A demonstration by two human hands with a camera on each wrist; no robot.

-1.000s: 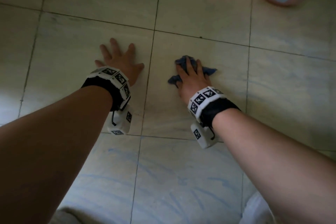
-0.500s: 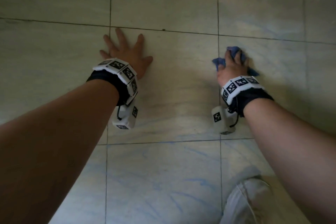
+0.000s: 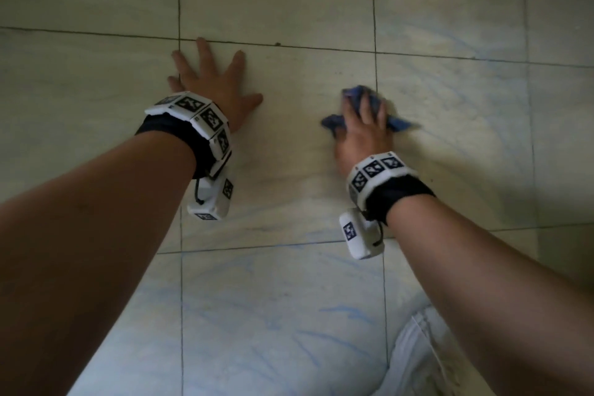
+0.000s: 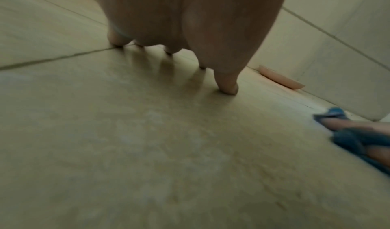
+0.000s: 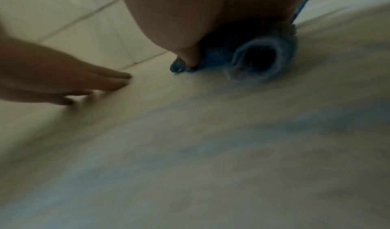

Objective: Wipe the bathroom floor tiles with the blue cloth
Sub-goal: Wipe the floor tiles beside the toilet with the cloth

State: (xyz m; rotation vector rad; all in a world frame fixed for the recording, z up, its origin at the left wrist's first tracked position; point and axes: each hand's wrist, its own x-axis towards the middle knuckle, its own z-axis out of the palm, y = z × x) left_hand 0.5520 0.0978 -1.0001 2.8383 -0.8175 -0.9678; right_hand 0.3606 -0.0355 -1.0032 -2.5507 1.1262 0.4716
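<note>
Pale marble-look floor tiles (image 3: 289, 170), faint blue streaks nearest the person. Right hand (image 3: 361, 135), fingers clenched over bunched blue cloth (image 3: 398, 122), presses it on the middle tile. Left hand (image 3: 212, 87) splayed flat, released, bracing. Judged mid-task: farther tiles apparently left.

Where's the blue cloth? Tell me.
In the head view the blue cloth lies bunched on the floor tiles under the right hand, right of the flat left hand.

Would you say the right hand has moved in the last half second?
Yes, the right hand slid left: from right of the vertical grout line to mostly left of it.
</note>
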